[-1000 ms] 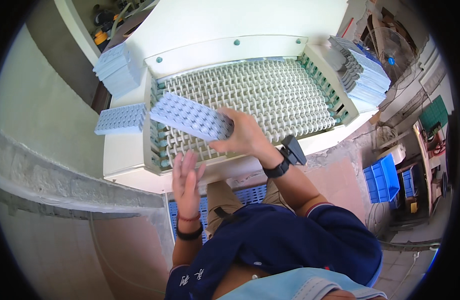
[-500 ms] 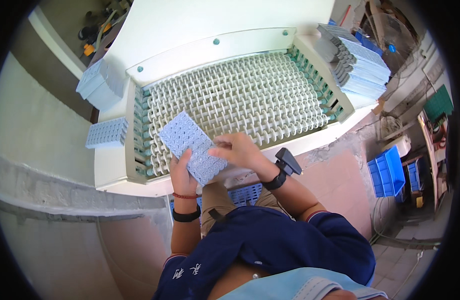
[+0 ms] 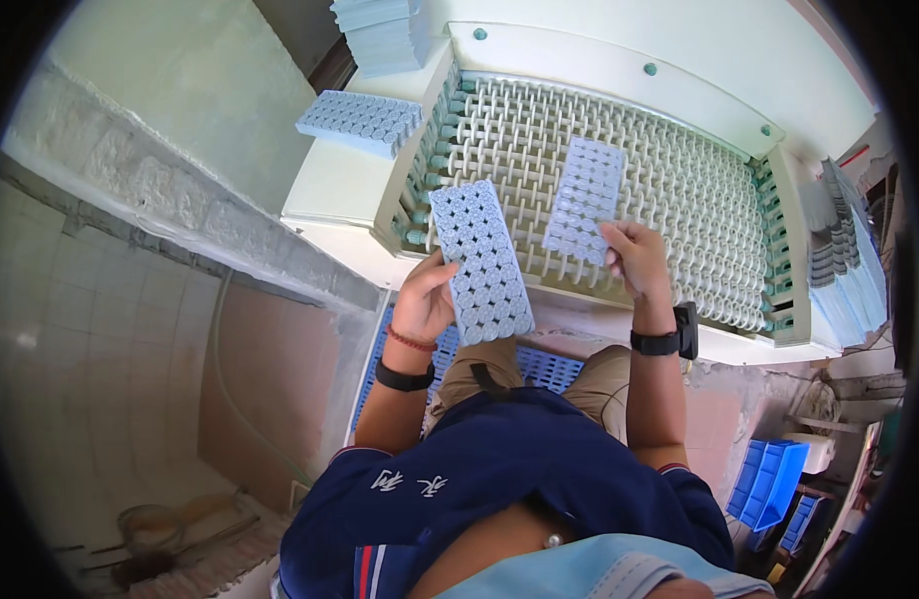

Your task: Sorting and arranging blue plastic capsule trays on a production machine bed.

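My left hand [image 3: 426, 298] grips a light blue stack of thin panels [image 3: 482, 262] with rows of round cells and dark gaps between them. The stack tilts in front of my knees, at the near left edge of a bed of white disc rollers [image 3: 684, 200]. My right hand [image 3: 636, 258] pinches the near right corner of a single pale blue panel [image 3: 586, 190]. That thin panel is over the rollers; whether it rests on them I cannot tell. My left fingers are mostly hidden beneath the stack, with the thumb on its top.
On the machine's left ledge lie a low pile of panels [image 3: 363, 118] and a taller stack [image 3: 385, 35]. More stacked panels [image 3: 844, 265] stand on the right ledge. Blue bins [image 3: 766, 484] are at the lower right. Below the machine's front edge shows a blue slotted surface [image 3: 554, 369].
My right hand has come away from the stack with one panel and moved right, over the rollers. My left hand still holds the stack. The whole view has turned leftward.
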### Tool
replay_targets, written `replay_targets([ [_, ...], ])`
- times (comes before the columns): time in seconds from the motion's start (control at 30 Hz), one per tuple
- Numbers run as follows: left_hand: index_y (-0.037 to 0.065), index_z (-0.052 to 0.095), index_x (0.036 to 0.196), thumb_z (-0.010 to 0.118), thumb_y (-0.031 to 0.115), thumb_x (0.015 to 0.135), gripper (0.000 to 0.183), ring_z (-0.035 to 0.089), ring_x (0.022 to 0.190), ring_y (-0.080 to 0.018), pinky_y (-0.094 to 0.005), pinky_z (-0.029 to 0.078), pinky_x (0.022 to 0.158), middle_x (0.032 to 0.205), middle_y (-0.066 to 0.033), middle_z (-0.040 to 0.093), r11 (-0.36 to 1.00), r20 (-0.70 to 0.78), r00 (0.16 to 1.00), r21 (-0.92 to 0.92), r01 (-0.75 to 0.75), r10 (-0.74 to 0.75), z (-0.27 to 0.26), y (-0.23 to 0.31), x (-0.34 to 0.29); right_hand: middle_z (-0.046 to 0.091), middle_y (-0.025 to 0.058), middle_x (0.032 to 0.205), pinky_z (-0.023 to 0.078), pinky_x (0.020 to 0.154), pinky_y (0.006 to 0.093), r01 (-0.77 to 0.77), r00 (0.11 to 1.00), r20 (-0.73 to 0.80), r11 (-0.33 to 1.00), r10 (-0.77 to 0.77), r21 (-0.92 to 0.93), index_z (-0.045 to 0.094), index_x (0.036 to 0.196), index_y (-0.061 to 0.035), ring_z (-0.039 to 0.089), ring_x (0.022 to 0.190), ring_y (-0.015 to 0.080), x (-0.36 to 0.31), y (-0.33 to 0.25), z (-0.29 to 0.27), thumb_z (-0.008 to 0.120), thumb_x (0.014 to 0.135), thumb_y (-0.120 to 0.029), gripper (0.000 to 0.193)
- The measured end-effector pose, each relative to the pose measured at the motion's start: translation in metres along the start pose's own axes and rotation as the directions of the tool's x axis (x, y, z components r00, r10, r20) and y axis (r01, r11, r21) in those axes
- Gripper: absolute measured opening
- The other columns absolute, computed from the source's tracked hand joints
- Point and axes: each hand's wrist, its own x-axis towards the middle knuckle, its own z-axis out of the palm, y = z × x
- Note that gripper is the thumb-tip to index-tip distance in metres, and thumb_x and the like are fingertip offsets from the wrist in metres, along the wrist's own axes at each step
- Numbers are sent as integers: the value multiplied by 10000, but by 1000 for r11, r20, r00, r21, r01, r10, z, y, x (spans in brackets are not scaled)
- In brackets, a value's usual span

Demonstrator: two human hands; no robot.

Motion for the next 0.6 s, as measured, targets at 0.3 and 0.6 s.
replay_targets([
  [0.3,-107,372,1266,520,31,859,454,549,1084,-260,-357,438,939,1201,-200,527,999,-8,1000,40,1,-1,-9,17,-24,618,79,664,487,447,225,-69,965,250,996,83,-63,638,902,66,593,537,111,24,1,104,643,832,-186,262],
  [0.6,-68,421,1230,542,16,855,403,584,1023,-254,-356,484,880,1152,-176,559,996,-76,997,85,-2,9,-19,10,-6,593,41,610,441,418,207,54,896,441,974,50,-222,655,851,41,545,495,74,-30,-14,94,669,818,-199,243],
])
